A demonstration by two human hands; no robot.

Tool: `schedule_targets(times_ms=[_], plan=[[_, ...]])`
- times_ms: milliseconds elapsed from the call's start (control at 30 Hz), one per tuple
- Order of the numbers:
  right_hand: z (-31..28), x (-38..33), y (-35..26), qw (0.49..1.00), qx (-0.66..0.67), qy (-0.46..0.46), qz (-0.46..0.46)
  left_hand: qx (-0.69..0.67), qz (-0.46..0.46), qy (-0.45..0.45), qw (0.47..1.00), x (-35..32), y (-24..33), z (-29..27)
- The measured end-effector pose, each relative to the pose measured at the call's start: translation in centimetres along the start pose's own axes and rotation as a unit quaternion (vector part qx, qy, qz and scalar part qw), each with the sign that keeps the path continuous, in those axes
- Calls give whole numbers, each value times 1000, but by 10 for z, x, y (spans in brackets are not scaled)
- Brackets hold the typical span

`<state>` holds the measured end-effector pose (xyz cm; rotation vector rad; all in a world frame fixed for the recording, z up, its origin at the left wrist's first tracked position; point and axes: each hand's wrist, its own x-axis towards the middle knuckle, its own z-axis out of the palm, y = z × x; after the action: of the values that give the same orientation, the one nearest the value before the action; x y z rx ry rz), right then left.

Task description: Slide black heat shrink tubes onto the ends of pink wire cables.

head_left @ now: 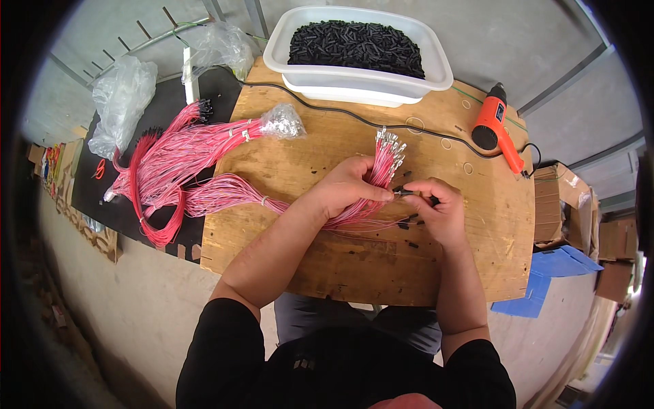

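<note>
Two hands work at the middle of the frame over a bare wooden table point(327, 266), and I read the scene from the left edge across. At upper left I see crumpled clear plastic bags point(121, 99) lying on a black mat point(109, 204). Just right of them, loops of pink and red wires point(170, 170) spill from the mat onto the table's left part, one bunch ending in a small clear bag point(282, 121).

Moving toward centre, my left hand point(347, 187) closes around a bundle of pink wires point(381, 167), its fingers wrapped tight on the strands; the metal terminals point(391, 142) fan out above the hand, pointing to the upper middle of the frame. Immediately right, my right hand point(439, 208) meets the left, thumb and forefinger pinched together on a small black sleeve point(407, 193) at the end of one wire. More loose black sleeves point(412, 221) lie on the table just below and between the hands.

At top centre sits a white plastic tub point(436, 68) filled with black sleeves. A black cable point(340, 112) runs across the table in front of it to an orange heat gun point(496, 126) lying at upper right. Cardboard boxes point(555, 204) and a blue sheet point(545, 273) fill the right edge.
</note>
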<state>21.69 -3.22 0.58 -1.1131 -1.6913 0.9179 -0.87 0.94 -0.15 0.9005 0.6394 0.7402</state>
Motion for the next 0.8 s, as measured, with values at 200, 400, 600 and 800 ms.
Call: schedule_targets(times_ms=[200,400,600,800], plan=[[1,0,0,1000,-9,6,-22,16,2,4,1000,0,-1,-1],[-2,-1,-4,1000,-18,-6,-2,35,18,11,999,-1,0,1],[0,-1,-2,1000,10,-4,13,44,20,8,999,0,-2,-2],[-1,-2,-1,1000,8,-2,25,53,20,11,998,0,-1,-1]])
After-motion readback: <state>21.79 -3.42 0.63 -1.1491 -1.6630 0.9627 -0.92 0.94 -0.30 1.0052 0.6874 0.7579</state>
